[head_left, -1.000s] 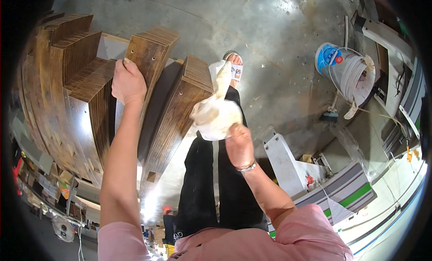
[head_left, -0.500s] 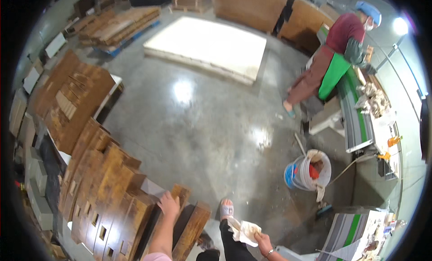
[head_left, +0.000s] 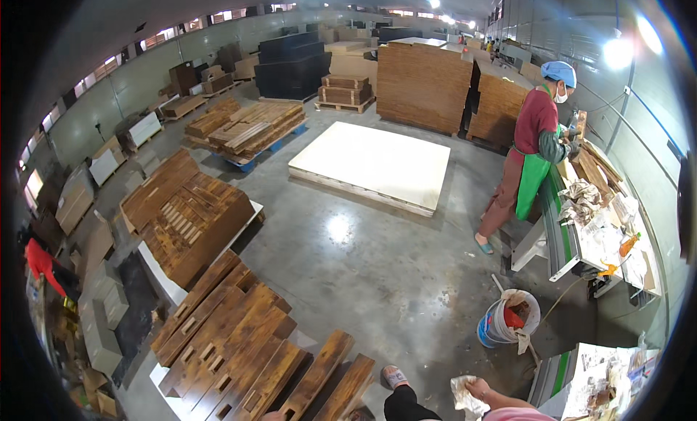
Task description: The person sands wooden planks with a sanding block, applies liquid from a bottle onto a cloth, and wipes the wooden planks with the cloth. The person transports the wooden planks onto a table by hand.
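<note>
My right hand (head_left: 477,387) is closed on a crumpled whitish cloth (head_left: 465,398) near the lower edge, beside my sandalled foot (head_left: 394,376). Only a sliver of my left hand (head_left: 274,416) shows at the bottom edge, at the near end of the brown wooden pieces, and its fingers are too cut off to read. Close to it lie long wooden pieces (head_left: 317,375), laid side by side, several of them with rectangular slots. Another wooden piece (head_left: 350,392) lies to their right, nearest my foot.
A white bucket (head_left: 501,332) with a red thing inside stands on the floor at right. Beyond it, a person (head_left: 536,145) in a blue cap works at a bench (head_left: 566,225). Ahead lies a low white-topped stack (head_left: 370,163). More wooden boards (head_left: 192,218) are piled at left.
My view has tilted up, showing more of the hall. My left hand, earlier on a wooden piece, is now mostly below the picture. My right hand still holds the cloth.
</note>
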`<state>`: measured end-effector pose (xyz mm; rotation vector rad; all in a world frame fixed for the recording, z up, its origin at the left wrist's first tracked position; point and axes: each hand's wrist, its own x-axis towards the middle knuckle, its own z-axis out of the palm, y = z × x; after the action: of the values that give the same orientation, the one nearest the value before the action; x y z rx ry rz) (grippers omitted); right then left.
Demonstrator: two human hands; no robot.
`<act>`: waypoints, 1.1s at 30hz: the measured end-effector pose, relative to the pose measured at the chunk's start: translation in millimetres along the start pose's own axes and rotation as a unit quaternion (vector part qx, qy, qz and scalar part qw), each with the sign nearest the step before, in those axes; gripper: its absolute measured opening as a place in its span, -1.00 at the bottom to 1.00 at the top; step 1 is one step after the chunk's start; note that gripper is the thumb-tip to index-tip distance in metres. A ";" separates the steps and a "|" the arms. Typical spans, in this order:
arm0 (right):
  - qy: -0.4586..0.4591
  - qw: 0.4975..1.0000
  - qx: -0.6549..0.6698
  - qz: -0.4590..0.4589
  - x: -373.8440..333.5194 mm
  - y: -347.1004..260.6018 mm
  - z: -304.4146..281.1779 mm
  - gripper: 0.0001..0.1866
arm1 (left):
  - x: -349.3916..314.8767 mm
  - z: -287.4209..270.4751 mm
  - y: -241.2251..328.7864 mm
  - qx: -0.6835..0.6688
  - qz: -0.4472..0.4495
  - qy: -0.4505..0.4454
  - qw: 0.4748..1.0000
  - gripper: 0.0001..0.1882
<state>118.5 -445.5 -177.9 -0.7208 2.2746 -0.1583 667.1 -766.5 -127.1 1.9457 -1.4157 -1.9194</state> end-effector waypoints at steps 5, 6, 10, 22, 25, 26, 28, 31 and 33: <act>-0.006 0.990 -0.016 -0.139 74.6 -78.2 -16.1 -0.47 | -71.7 9.3 -20.0 0.153 -0.022 0.122 0.980 -0.87; -0.044 0.992 -0.009 -0.116 75.4 -109.6 -30.0 -0.49 | -80.4 20.4 -24.6 0.146 -0.028 0.133 0.980 -0.88; -0.094 0.974 -0.038 -0.204 112.0 -171.1 -61.3 -0.52 | -107.4 80.6 -27.8 0.121 -0.035 0.156 0.980 -0.89; -0.136 0.886 -0.247 -0.369 243.2 -230.9 -62.9 -0.49 | -194.8 238.0 -54.3 -0.005 -0.144 0.247 0.958 -0.80; -0.136 0.870 -0.262 -0.394 218.8 -275.3 -54.3 -0.47 | -220.5 271.0 -67.8 -0.030 -0.161 0.267 0.950 -0.76; -0.141 0.864 -0.253 -0.413 208.6 -287.3 -48.6 -0.48 | -226.9 282.0 -72.0 -0.037 -0.164 0.274 0.947 -0.75; -0.159 0.856 -0.224 -0.438 180.3 -307.0 -31.8 -0.48 | -241.7 303.6 -83.2 -0.046 -0.167 0.282 0.944 -0.72; -0.215 0.835 -0.159 -0.481 131.4 -323.3 15.3 -0.55 | -262.6 330.9 -100.4 -0.059 -0.163 0.298 0.939 -0.69; -0.135 0.636 -0.315 -0.691 95.2 -330.0 54.7 -0.62 | -278.6 348.8 -115.0 -0.069 -0.153 0.317 0.934 -0.66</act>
<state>250.1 -767.4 -172.2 -2.5253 0.9377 0.0677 500.1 -341.6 -63.4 2.4944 -0.8160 -1.2195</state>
